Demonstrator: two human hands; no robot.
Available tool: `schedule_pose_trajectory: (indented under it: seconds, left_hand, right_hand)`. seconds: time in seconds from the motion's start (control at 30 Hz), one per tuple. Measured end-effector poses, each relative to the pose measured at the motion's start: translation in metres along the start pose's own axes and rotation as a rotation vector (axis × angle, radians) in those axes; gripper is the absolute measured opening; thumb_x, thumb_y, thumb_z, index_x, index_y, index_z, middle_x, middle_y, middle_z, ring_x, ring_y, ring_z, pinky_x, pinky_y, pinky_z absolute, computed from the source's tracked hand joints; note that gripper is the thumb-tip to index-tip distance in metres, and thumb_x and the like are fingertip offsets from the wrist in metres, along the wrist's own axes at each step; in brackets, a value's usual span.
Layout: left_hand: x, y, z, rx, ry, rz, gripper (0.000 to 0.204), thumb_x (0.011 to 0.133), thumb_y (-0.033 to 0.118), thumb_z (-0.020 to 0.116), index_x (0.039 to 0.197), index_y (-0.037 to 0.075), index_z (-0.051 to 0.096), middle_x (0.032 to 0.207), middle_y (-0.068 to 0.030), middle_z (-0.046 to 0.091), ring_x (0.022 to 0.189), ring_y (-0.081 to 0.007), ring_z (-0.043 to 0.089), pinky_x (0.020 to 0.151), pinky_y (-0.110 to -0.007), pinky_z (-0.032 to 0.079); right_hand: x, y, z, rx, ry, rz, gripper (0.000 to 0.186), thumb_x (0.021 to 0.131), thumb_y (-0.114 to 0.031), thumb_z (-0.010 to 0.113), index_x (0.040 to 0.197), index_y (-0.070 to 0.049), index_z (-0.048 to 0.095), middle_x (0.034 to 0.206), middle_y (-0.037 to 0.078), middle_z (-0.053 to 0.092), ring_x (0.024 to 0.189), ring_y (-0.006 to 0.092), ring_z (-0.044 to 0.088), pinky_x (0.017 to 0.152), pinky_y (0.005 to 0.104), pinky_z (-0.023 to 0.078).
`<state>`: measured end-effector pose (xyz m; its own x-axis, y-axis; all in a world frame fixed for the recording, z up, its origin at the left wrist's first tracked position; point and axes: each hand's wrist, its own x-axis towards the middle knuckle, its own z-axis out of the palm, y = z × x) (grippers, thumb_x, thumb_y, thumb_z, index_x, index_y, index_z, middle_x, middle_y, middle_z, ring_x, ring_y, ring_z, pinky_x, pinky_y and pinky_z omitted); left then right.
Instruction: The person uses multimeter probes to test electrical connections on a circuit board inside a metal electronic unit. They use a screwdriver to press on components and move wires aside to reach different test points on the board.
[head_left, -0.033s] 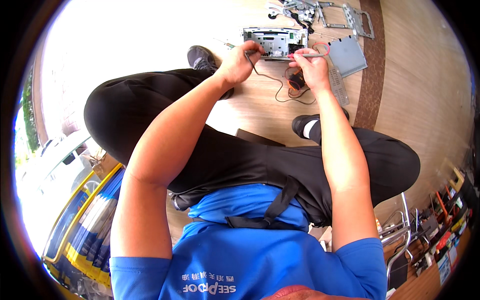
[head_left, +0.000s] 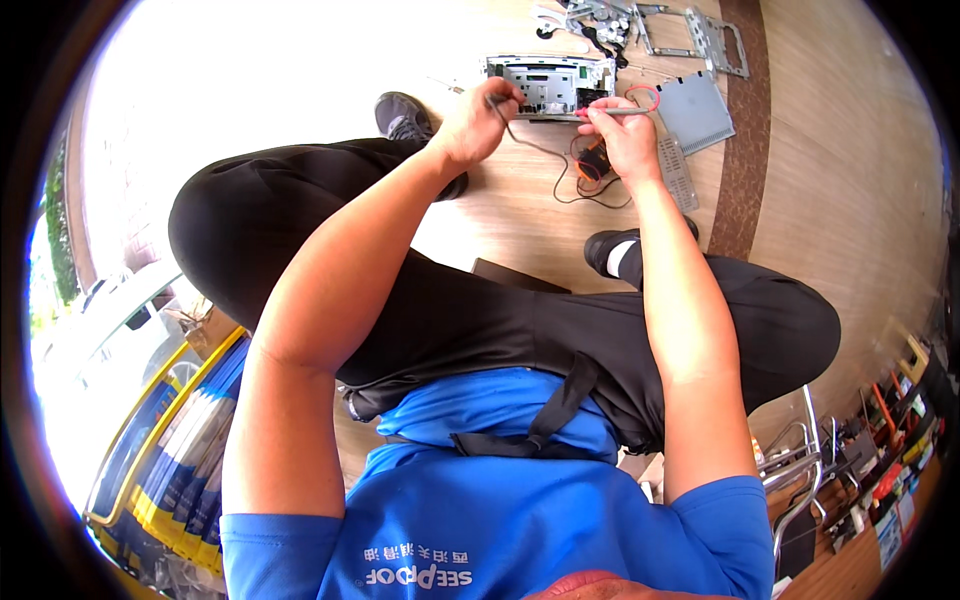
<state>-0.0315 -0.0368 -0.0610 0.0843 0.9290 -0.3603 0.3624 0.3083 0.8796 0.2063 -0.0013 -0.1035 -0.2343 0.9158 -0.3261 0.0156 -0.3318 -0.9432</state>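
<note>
Staying put since the earlier frame, nothing visibly shifting. Squatting over the wooden floor (head_left: 520, 230), knees wide, keeping both arms free to reach far. Pinching a thin dark wire (head_left: 530, 150) in the curled left hand (head_left: 478, 122), holding it taut toward the opened metal device (head_left: 550, 85). Gripping a slim red-tipped probe (head_left: 615, 112) in the closed right hand (head_left: 625, 135), pointing left at the device. Lying farther right: grey panel (head_left: 695, 110), metal brackets (head_left: 710, 35).
</note>
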Motion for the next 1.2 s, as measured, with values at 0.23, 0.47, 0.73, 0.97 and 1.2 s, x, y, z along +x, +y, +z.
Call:
schedule_pose_trajectory:
  seconds: [0.23, 0.47, 0.73, 0.97, 1.2]
  left_hand:
    - [0.015, 0.019, 0.003, -0.006, 0.013, -0.233, 0.02, 0.094, 0.015, 0.052, 0.103, 0.0, 0.062, 0.085, -0.0118, 0.069, 0.073, -0.0226, 0.066, 0.073, -0.037, 0.055]
    - [0.02, 0.012, 0.021, 0.78, -0.001, 0.001, 0.027, 0.091, 0.029, 0.061, 0.105, 0.008, 0.069, 0.1, -0.0209, 0.069, 0.094, -0.0391, 0.065, 0.083, -0.045, 0.052]
    - [0.069, 0.005, 0.029, 0.662, -0.287, -0.07, 0.028, 0.086, 0.027, 0.067, 0.102, 0.005, 0.071, 0.09, -0.0158, 0.071, 0.082, -0.0282, 0.068, 0.076, -0.04, 0.053]
    - [0.074, 0.011, 0.034, 0.663, -0.414, 0.038, 0.028, 0.085, 0.025, 0.067, 0.106, 0.007, 0.071, 0.097, -0.0155, 0.071, 0.089, -0.0283, 0.067, 0.082, -0.037, 0.051]
    - [0.068, 0.013, 0.037, 0.7, -0.43, 0.056, 0.027, 0.086, 0.03, 0.067, 0.103, 0.009, 0.071, 0.099, -0.0161, 0.071, 0.095, -0.0337, 0.066, 0.086, -0.041, 0.051]
  right_hand:
    - [-0.001, 0.006, -0.004, -0.022, 0.007, 0.001, 0.012, 0.091, -0.01, 0.065, 0.097, 0.001, 0.064, 0.088, 0.008, 0.071, 0.073, 0.0142, 0.069, 0.066, 0.0248, 0.053]
    - [-0.003, 0.001, 0.0, -0.035, 0.009, 0.002, 0.011, 0.09, -0.01, 0.065, 0.095, 0.0, 0.065, 0.087, 0.008, 0.071, 0.071, 0.0137, 0.068, 0.065, 0.0252, 0.053]
    - [-0.003, 0.001, 0.001, -0.039, 0.034, 0.021, 0.012, 0.088, -0.012, 0.067, 0.092, -0.001, 0.065, 0.084, 0.007, 0.071, 0.067, 0.0118, 0.067, 0.061, 0.0257, 0.051]
    - [-0.002, 0.006, -0.009, -0.061, 0.047, 0.017, 0.015, 0.087, -0.014, 0.068, 0.093, 0.0, 0.065, 0.081, 0.006, 0.07, 0.067, 0.0126, 0.067, 0.062, 0.0259, 0.051]
    - [-0.003, 0.005, -0.007, -0.025, 0.044, 0.02, 0.016, 0.087, -0.015, 0.068, 0.093, 0.0, 0.065, 0.078, 0.004, 0.069, 0.067, 0.0112, 0.065, 0.062, 0.0252, 0.051]
